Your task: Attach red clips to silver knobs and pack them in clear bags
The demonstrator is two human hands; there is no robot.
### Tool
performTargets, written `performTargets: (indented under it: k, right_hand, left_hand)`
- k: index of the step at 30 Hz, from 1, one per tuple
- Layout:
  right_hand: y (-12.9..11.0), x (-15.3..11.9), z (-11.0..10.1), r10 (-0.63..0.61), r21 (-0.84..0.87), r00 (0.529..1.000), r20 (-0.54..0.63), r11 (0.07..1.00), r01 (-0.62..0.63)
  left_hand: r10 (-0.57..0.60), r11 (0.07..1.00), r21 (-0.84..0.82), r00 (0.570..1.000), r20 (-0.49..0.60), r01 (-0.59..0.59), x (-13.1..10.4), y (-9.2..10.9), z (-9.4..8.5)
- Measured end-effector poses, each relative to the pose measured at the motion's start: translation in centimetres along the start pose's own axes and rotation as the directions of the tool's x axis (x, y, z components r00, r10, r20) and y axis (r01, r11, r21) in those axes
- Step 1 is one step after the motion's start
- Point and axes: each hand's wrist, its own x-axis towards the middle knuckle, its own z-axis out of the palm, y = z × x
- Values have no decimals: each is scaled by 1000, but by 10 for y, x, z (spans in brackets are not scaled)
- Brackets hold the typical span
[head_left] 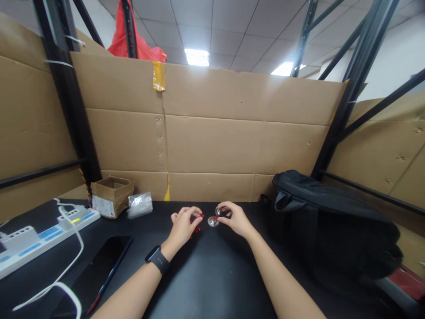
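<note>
My left hand (184, 225), with a dark watch on its wrist, is closed in a pinch on a thin red cord (197, 229). Loops of the cord show under and beside its fingers. Between thumb and fingers, my right hand (236, 218) grips a small round shiny metal piece (218, 212), tilted up, with a bit of red at its lower side. Just left of my right fingertips, a clear or silvery round disc (213, 221) lies at the black table top. Whether the disc and the metal piece are joined, I cannot tell.
At the left are a white power strip (49, 238) with white cables, a dark tablet-like slab (99, 270), a small open cardboard box (113, 195) and a clear plastic packet (140, 204). A black bag (332, 221) fills the right side. Cardboard walls (212, 141) stand behind.
</note>
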Motion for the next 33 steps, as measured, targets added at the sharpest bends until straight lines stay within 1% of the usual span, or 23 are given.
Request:
performTargets:
  k: [3,6,9,14,17,19,23,28,33]
  right_hand:
    - [-17,-2,22,-18,196,1000,10,981,16]
    - [-28,-4,35,-13,337,1000,9,941,9]
    - [-34,-6,41,-12,389,1000,-4,921,13]
    - [-37,-7,41,-15,407,1000,3,913,12]
    - [-35,-7,43,-1,425,1000,12,905,-4]
    - [-34,-7,44,9,436,1000,12,900,-13]
    - [-35,-7,45,18,464,1000,4,886,-17]
    - [-37,-7,46,33,514,999,21,857,-39]
    - [-36,-6,48,72,548,997,6,834,-63]
  left_hand:
    - [-10,998,-54,1000,-8,10,0,3,-2]
    - [6,993,-116,1000,-17,-8,-1,3,-2]
    - [-3,981,-195,1000,-19,-1,-1,3,0]
    - [-51,949,-309,998,38,60,-1,3,3]
    - [-71,954,-292,997,13,72,0,2,5]
    - [-56,954,-296,998,6,55,0,1,5]
    - [-22,951,-308,999,25,29,1,-1,5]
    - [-5,981,-192,1000,8,7,-1,4,0]
    - [10,994,-108,1000,24,-8,-3,12,-4]
